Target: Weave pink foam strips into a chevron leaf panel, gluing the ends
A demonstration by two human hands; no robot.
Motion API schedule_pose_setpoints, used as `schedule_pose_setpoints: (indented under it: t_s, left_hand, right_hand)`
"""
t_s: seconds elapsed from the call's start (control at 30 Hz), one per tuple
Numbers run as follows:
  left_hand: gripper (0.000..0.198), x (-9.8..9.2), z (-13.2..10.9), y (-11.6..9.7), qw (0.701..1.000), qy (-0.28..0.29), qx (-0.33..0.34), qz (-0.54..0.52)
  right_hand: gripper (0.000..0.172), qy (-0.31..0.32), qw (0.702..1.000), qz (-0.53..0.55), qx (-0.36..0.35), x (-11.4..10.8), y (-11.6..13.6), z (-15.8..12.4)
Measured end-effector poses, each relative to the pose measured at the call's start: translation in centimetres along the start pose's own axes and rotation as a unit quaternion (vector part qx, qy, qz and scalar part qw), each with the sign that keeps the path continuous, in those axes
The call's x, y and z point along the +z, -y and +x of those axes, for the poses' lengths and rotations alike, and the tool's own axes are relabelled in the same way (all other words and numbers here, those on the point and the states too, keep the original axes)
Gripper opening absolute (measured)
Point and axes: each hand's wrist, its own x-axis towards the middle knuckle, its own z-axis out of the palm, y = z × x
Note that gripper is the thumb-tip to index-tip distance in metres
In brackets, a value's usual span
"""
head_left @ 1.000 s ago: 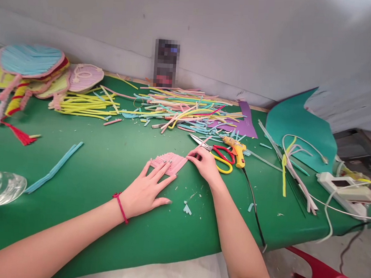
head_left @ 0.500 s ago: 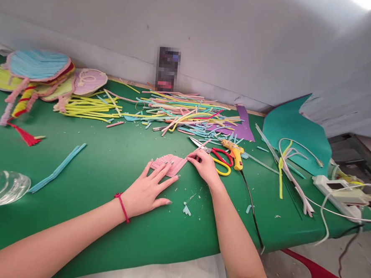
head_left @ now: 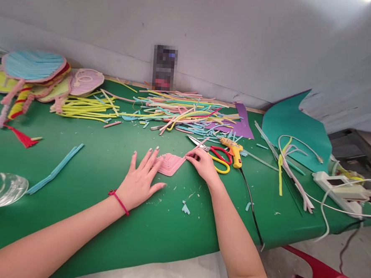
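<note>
"First, what did the surface hold at its centre?"

"One pink chenille panel (head_left: 172,165), ribbed, lying flat on the green tabletop (head_left: 119,244) between the two hands. Left hand (head_left: 138,186): fingers spread, palm down, grasping nothing, one finger at the panel's left edge. Right hand (head_left: 203,163): thumb and finger pinched on one pink chenille stem (head_left: 203,143), at the panel's right corner."

"And the remaining stock?"

"Scissors (head_left: 207,148), red and yellow handles, just beside the right hand; one yellow glue gun (head_left: 236,152), touching or nearly so. Behind these, a heap of mixed chenille stems (head_left: 187,112), partly over purple paper (head_left: 244,126). Far left, a stack of chenille fans (head_left: 34,64), the top one blue with a pink rim."

"What of the room?"

"One pale wall (head_left: 241,46), scuffed at right, stood behind the table. Against it leaned a teal sheet (head_left: 296,125). A white power strip (head_left: 339,190) sat near the right edge; below was a red chair (head_left: 321,275), partly in view."
</note>
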Motion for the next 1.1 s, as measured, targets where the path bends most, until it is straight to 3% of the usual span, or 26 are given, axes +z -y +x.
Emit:
schedule_pose_setpoints:
  t_s: [0.23,0.47,0.63,0.8,0.87,0.97,1.1]
  left_hand:
    - [0.058,0.4,-0.6,-0.4,0.998,0.041,0.046,-0.023]
    - [0.055,-0.2,-0.1,-0.3,0.999,-0.013,0.046,-0.026]
    - [0.039,-0.4,0.1,-0.1,0.996,-0.045,0.078,-0.020]
    - [0.030,-0.6,0.1,0.3,0.991,-0.083,0.093,-0.056]
    - [0.029,-0.8,0.2,0.4,0.988,-0.107,0.095,-0.063]
    - [0.024,-1.1,0.2,0.4,0.982,-0.142,0.113,-0.059]
    - [0.023,-0.8,0.2,0.2,0.977,-0.122,0.166,-0.063]
  right_hand:
    - [0.011,0.003,1.000,-0.003,-0.009,-0.1,0.1,0.0]
    - [0.012,0.000,1.000,-0.004,-0.006,0.0,0.1,-0.1]
    - [0.013,-0.005,1.000,0.003,-0.005,0.0,0.2,0.0]
    - [0.017,-0.029,0.999,0.035,-0.012,-1.8,1.6,-0.5]
    - [0.018,-0.004,0.998,0.049,-0.027,-2.7,2.4,-1.0]
    - [0.016,0.091,0.992,0.070,-0.052,-3.0,3.3,-1.6]
    - [0.013,0.157,0.982,0.062,-0.079,-1.9,3.4,-1.6]
